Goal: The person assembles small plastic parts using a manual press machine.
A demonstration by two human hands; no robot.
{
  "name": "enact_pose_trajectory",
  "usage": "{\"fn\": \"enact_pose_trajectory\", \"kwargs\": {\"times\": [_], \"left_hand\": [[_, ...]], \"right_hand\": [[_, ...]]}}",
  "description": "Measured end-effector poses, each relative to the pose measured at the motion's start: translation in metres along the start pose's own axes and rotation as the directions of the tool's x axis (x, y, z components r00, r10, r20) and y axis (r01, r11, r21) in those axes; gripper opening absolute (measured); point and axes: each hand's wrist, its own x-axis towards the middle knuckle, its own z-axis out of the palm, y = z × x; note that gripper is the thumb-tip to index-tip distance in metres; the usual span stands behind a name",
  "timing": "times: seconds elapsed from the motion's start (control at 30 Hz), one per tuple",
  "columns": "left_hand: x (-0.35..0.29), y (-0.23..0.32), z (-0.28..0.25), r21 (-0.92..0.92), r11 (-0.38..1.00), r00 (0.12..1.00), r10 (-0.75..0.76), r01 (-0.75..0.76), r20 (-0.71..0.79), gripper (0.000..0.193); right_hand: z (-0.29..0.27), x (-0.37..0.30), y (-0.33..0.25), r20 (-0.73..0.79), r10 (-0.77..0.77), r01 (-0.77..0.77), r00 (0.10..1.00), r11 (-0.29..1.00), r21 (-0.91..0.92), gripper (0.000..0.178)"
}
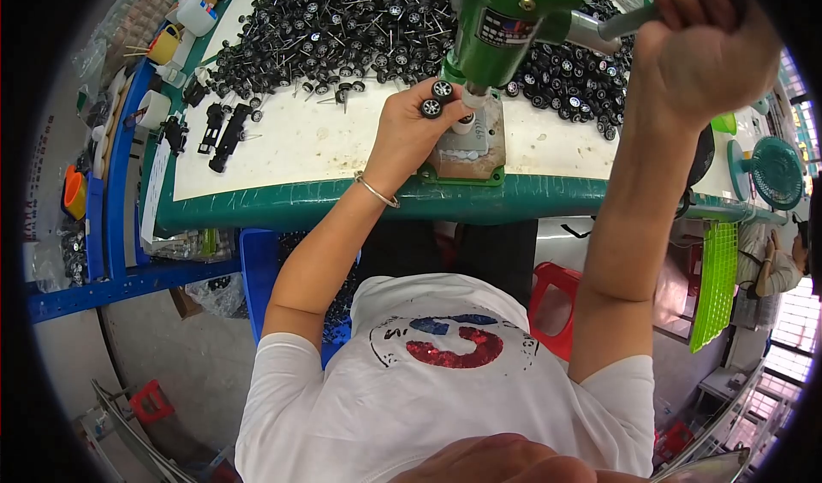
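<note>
My left hand, with a bangle at its wrist, is closed around small black toy wheels with silver spokes. Its fingertips are at the base of the green hand press, right under the ram and beside a white round fixture. How the held wheels join to their axles is hidden by the fingers. Up at the right, my right hand is wrapped around the grey lever handle of the press.
A big heap of black wheels on thin metal axles covers the back left of the table; loose wheels lie right of the press. Black toy chassis rest at the left. A blue bin and red stool stand below the table edge.
</note>
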Motion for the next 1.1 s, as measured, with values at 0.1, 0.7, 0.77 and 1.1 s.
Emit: {"fn": "enact_pose_trajectory", "kwargs": {"times": [0.1, 0.7, 0.77, 1.1], "left_hand": [[0.001, -0.008, -0.001, -0.058, 0.998, 1.000, -0.023, 0.024, 0.011, 0.013], [0.002, -0.004, 0.001, -0.556, 0.815, 0.984, -0.176, 0.164, 0.031, 0.023], [0.008, -0.011, -0.013, -0.583, 0.797, 0.974, -0.223, 0.159, -0.039, 0.023], [0.038, -0.062, -0.077, 0.553, 0.822, 0.989, -0.082, 0.136, -0.122, 0.024]], "right_hand": [[0.009, -0.006, -0.010, -0.201, 0.178, -0.131, 0.963, 0.965, 0.225, 0.025], [-0.028, 0.041, 0.101, 0.207, 0.628, -0.657, 0.750, 0.673, 0.339, 0.016], [-0.039, 0.034, 0.115, 0.260, 0.604, -0.657, 0.753, 0.664, 0.358, 0.018], [-0.082, -0.081, 0.083, -0.117, 0.808, -0.808, 0.577, 0.544, -0.226, 0.025]]}}
